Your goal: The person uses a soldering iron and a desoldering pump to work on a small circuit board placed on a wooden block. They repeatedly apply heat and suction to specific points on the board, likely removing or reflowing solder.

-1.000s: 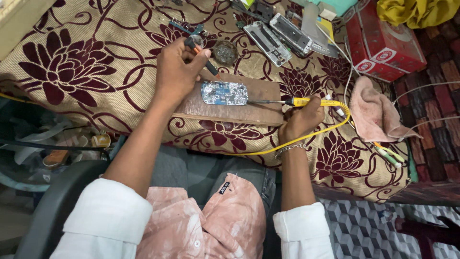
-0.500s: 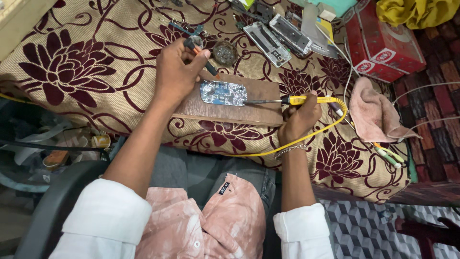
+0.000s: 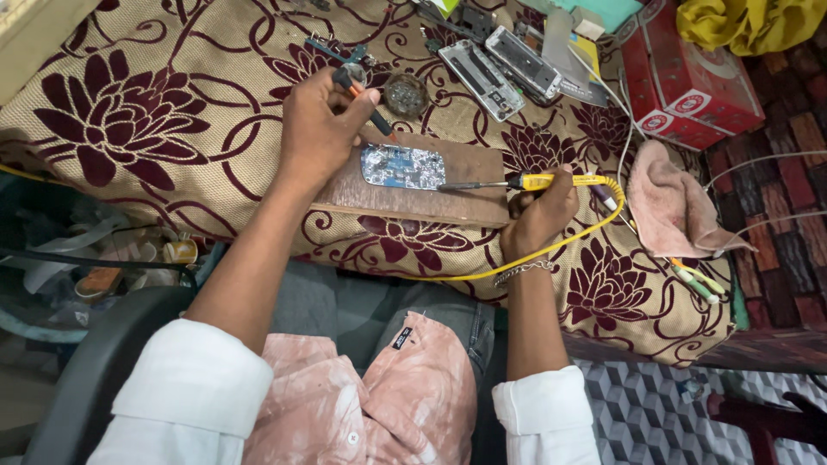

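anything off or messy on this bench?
Nothing spilled. The circuit board lies flat on the wooden board. Oddities: opened phone shells lie loose on the floral cloth, and the yellow soldering iron cord trails off the table edge.

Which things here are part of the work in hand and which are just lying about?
In use:
- circuit board on the wooden board
- yellow soldering iron in the right hand, tip at the circuit board
- thin dark tool in the left hand

Lying about:
- pink cloth
- red box
- two opened phone bodies
- small round tin
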`<act>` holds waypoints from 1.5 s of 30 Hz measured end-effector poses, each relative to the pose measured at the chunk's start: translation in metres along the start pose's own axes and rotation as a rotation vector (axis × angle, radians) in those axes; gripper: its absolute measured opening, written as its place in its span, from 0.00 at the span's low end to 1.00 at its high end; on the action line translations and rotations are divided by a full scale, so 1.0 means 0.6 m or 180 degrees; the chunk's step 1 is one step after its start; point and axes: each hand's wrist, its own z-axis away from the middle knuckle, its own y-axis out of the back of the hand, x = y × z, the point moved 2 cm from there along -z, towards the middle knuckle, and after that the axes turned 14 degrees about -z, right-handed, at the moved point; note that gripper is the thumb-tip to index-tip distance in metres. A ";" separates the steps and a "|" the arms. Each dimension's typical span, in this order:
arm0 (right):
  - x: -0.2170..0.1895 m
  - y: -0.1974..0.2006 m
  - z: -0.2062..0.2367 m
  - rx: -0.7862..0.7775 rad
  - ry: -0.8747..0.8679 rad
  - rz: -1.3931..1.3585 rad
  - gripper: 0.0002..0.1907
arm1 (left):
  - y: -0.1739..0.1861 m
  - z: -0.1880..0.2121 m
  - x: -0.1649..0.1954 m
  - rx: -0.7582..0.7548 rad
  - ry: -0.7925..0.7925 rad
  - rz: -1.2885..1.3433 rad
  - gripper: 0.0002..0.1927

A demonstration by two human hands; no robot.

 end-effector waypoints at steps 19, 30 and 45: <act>-0.003 -0.011 0.004 -0.0170 -0.0061 -0.0147 0.16 | 0.016 0.002 0.022 0.0031 -0.0003 0.0000 0.11; -0.006 -0.020 0.008 0.0013 -0.0017 -0.0137 0.16 | 0.022 0.001 0.026 0.0050 -0.0139 -0.0056 0.10; -0.001 -0.023 0.011 0.0048 -0.0058 -0.0075 0.15 | 0.025 0.006 0.023 0.0132 -0.0132 0.0249 0.09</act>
